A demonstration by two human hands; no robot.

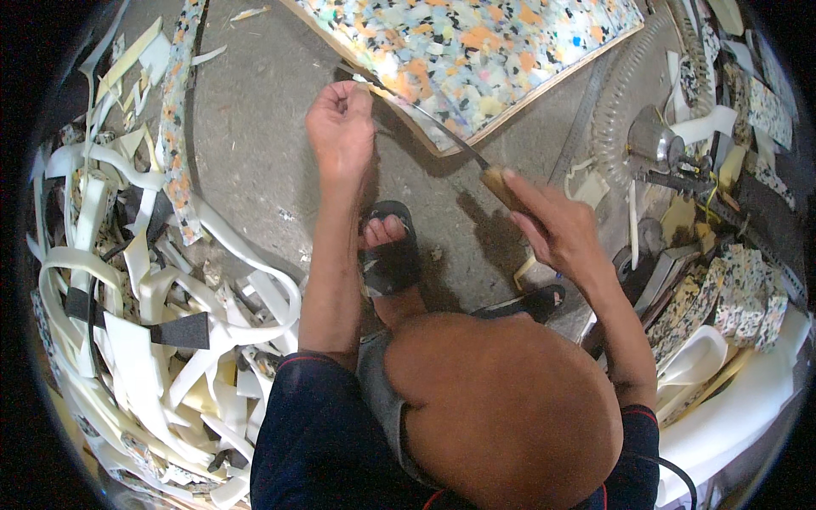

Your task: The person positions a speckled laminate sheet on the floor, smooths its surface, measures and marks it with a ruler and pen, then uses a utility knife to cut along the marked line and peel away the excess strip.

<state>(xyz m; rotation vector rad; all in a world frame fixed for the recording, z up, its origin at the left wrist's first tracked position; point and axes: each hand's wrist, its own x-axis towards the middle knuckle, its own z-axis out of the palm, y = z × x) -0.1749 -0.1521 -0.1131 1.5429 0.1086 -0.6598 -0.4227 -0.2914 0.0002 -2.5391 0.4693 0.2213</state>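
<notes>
A speckled multicoloured foam slab [459, 51] lies at the top, one corner pointing toward me. My right hand [557, 225] is wrapped round the wooden handle of a long thin knife [448, 133]. Its narrow blade slants up and left across the slab's near left edge. At that edge my left hand [342, 119] is closed in a pinch, its fingertips on a thin pale foam strip [374, 87] beside the blade's far end. How far the strip is cut from the slab I cannot tell.
Tangled white foam offcuts [144, 340] heap up at the left, below a long speckled strip [177, 144]. On the right are a coiled clear hose [608, 127], a metal tool [654, 140] and speckled foam blocks [748, 297]. Grey concrete floor [255, 153] lies between.
</notes>
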